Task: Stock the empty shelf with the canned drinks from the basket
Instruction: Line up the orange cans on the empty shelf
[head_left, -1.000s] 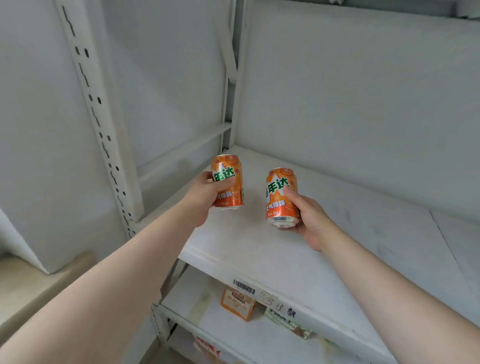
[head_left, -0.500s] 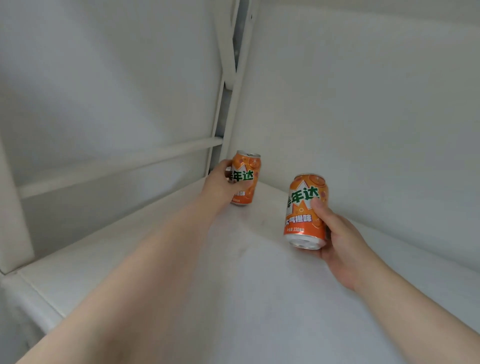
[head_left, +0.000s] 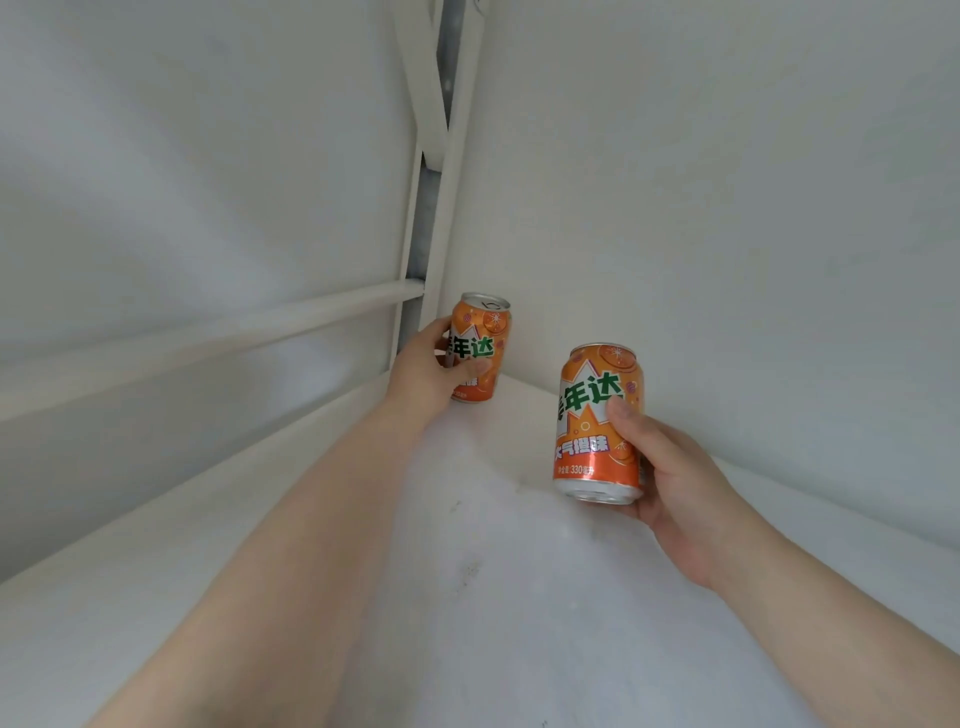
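Note:
Two orange drink cans with green lettering are in my hands over the white shelf board (head_left: 493, 597). My left hand (head_left: 423, 371) grips the far can (head_left: 485, 325) upright, deep in the shelf's back left corner, its base at or just above the board. My right hand (head_left: 675, 483) holds the near can (head_left: 597, 410) upright, a little above the board and nearer to me, thumb across its front. The basket is out of view.
The white back panel (head_left: 727, 208) stands right behind the cans. A white corner post (head_left: 441, 156) and a horizontal side rail (head_left: 260, 327) close off the left side. The shelf board carries nothing else in view.
Both hands have reached deeper into the shelf with their cans. The left can has gone from the front area to the back left corner; the right can followed behind it.

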